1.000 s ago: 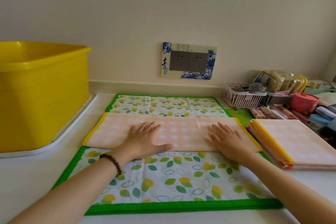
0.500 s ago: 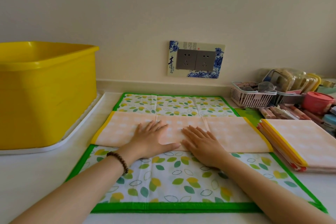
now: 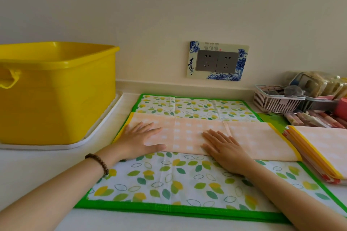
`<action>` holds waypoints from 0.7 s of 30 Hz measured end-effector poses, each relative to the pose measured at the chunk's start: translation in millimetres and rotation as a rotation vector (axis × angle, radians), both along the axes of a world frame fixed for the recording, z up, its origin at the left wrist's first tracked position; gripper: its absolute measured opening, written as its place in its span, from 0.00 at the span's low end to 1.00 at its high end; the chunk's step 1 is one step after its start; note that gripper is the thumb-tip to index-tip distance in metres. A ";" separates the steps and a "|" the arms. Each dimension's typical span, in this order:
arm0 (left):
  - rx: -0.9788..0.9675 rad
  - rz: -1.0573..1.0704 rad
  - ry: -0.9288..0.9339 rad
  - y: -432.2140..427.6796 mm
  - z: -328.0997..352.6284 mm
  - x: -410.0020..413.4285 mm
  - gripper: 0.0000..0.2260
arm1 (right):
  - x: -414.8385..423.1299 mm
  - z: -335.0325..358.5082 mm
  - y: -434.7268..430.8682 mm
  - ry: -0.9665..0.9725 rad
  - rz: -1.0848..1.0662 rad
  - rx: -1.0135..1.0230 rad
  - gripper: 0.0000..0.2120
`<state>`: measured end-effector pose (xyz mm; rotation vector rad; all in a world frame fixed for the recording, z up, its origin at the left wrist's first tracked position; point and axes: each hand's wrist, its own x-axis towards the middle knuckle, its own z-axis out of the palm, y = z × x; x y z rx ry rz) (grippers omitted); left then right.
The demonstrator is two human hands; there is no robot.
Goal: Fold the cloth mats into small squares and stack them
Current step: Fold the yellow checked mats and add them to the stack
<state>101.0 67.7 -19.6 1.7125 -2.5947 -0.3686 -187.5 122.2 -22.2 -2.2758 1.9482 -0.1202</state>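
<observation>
Palms pressing the peach mat (image 3: 249, 137)

You are pressing 2 flat hands onto the peach mat, which is lying folded into 1 long strip across the middle of the leaf mat (image 3: 169, 178) on the tabletop (image 3: 28, 170). Your left hand (image 3: 142, 139) is lying spread on the strip's left part, fingers straight and slightly apart, gripping nothing. Your right hand (image 3: 223, 148) is lying flat near the strip's middle, fingers straight and close together, with its heel reaching over the near edge onto the leaf mat. A bead bracelet (image 3: 99, 163) is sitting on your left wrist. Yellow trim is showing at both short ends of the strip.

Just beside the strip's right end, a stack of folded mats (image 3: 323, 148) is sitting at the leaf mat's right edge, with a peach checked piece on top. To your left, a yellow tub (image 3: 56, 99) is standing on a white tray (image 3: 105, 129), well apart from your hands. A white basket (image 3: 276, 102) is sitting by the wall at the right, and a double socket (image 3: 217, 61) is showing on the wall behind the mats.
</observation>
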 end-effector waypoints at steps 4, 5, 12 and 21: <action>0.074 -0.004 -0.011 0.9 6.6 1.7 0.54 | 1.3 3.6 -0.3 -0.038 0.000 0.012 0.27; 0.103 0.000 -0.021 -0.3 11.5 0.4 0.53 | 0.8 5.9 0.2 -0.079 0.001 0.017 0.28; 0.078 0.002 0.107 -16.0 36.0 -36.4 0.44 | -38.8 35.1 33.2 -0.835 -0.147 0.068 0.18; -0.040 -0.092 -0.082 -40.9 20.1 -103.2 0.42 | -95.7 29.4 89.1 -0.632 -0.199 0.091 0.11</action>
